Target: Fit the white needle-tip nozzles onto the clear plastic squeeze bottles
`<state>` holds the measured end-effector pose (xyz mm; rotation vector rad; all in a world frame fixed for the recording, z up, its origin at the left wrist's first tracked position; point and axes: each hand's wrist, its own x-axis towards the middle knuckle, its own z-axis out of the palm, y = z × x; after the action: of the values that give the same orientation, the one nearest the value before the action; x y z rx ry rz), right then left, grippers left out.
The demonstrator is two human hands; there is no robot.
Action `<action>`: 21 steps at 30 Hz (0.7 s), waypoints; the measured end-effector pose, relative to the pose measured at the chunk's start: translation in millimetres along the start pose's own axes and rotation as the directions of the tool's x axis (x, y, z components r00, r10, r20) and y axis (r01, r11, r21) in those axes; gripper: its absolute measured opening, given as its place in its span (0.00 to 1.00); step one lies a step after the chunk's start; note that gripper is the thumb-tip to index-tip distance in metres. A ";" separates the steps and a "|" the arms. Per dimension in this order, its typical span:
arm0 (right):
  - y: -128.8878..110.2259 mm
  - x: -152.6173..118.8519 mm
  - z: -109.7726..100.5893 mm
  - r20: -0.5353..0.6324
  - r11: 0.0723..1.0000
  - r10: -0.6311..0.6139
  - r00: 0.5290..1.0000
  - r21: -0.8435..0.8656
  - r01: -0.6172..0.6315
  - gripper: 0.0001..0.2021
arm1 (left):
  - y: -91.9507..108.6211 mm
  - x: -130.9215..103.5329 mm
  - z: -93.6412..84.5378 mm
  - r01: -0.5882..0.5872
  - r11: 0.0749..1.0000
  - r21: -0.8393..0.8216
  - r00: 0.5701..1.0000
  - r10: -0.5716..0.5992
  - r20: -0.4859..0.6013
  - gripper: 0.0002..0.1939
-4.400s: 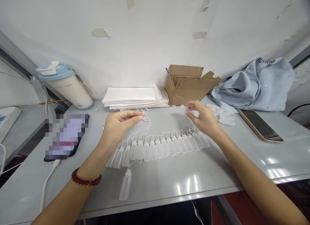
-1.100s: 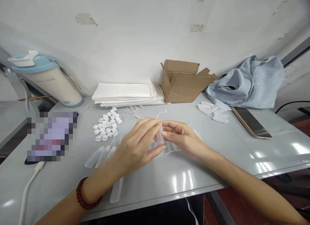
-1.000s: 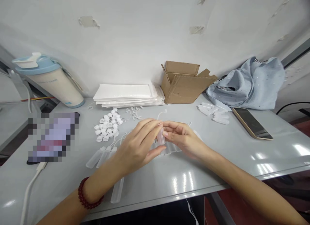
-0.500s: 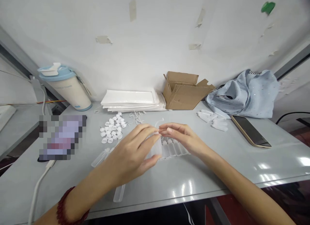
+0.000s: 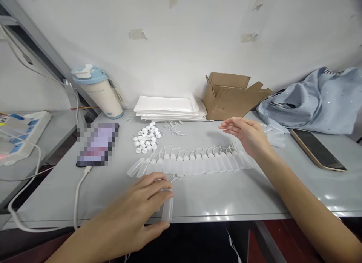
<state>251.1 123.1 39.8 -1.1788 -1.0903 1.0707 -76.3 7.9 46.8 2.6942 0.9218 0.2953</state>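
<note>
Two bare hands are observed well apart above a grey table [image 5: 206, 202], with directions given from the middle of a row of translucent bottles [image 5: 192, 165] taken as the dial's centre. The left hand [image 5: 144, 208] is found at eight o'clock, slightly blurred, its thumb spread from bent fingers; a single bottle [image 5: 167, 210], at seven o'clock near the front edge, is seen between them, partly covered by the fingertips. Whether it is gripped or only touched cannot be told. The right hand [image 5: 250, 136] is held between two and three o'clock, its fingers extended and close together. In the row, the bottles are laid side by side, necks towards twelve, with thin curved stems at the tops; those at the left end are slanted. White caps [image 5: 146, 138] are heaped at ten o'clock, and white thin strands [image 5: 174, 128] are tangled at eleven. More bottles [image 5: 276, 137] are partly hidden behind the right wrist. Farther out, a white stack of flat packets [image 5: 166, 105] is placed at eleven, an opened cardboard box [image 5: 226, 104] at one, a blue cloth bag [image 5: 316, 100] just past two, a dark-screened phone [image 5: 318, 149] at three, a pixelated phone [image 5: 98, 142] at nine and a lidded tumbler [image 5: 102, 97] at ten.
</note>
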 end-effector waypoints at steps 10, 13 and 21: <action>-1.1 -1.0 2.8 -0.040 0.994 0.003 0.999 -0.112 -0.008 0.07 | 2.8 4.9 9.6 -0.014 0.991 0.134 0.999 0.019 -0.031 0.14; -1.2 -1.1 2.7 -0.039 0.990 -0.004 0.999 -0.139 -0.002 0.07 | 3.4 3.7 9.3 -0.024 0.984 0.174 0.999 0.032 -0.041 0.13; -1.4 -0.7 1.8 -0.050 0.985 -0.010 0.999 -0.173 0.001 0.07 | 1.1 2.2 9.2 -0.018 0.983 0.180 0.999 0.024 -0.034 0.13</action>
<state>249.3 122.5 41.2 -1.3325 -1.1645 0.9517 -71.4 6.7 38.8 2.8735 0.9746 0.2786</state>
